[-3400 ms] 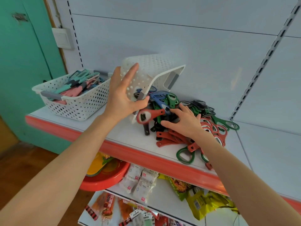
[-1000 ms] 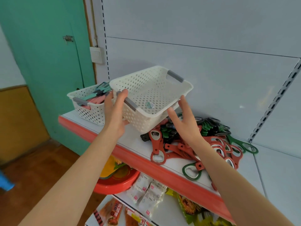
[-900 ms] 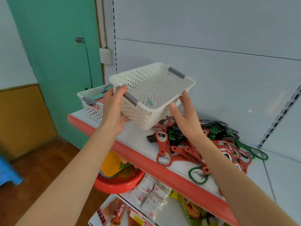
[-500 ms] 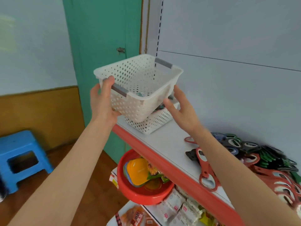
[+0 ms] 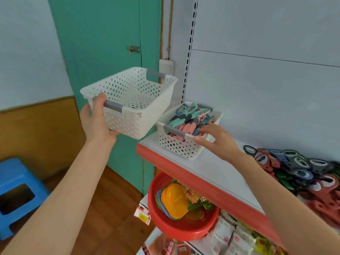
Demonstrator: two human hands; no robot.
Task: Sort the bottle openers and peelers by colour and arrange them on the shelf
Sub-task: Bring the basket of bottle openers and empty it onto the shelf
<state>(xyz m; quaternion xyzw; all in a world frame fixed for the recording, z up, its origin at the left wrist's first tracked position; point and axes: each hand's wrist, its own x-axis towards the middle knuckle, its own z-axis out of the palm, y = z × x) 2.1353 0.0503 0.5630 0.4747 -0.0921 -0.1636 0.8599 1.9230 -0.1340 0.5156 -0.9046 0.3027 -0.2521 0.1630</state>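
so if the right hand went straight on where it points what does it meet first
Likely the peelers in the full basket on the shelf: the right hand's fingertips sit over its near rim; contact unclear.

door (image 5: 103, 52): teal, 11 o'clock
floor (image 5: 110, 208): brown wood, 7 o'clock
stool (image 5: 16, 181): blue plastic, 8 o'clock
wall (image 5: 27, 52): white-ish, 10 o'clock

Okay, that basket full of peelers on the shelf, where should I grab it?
Grip the peeler basket by its near grey handle, coming from the front edge of the shelf: that short end faces outward, its bar unblocked. The right hand rests at that corner; the left hand holds the empty basket.
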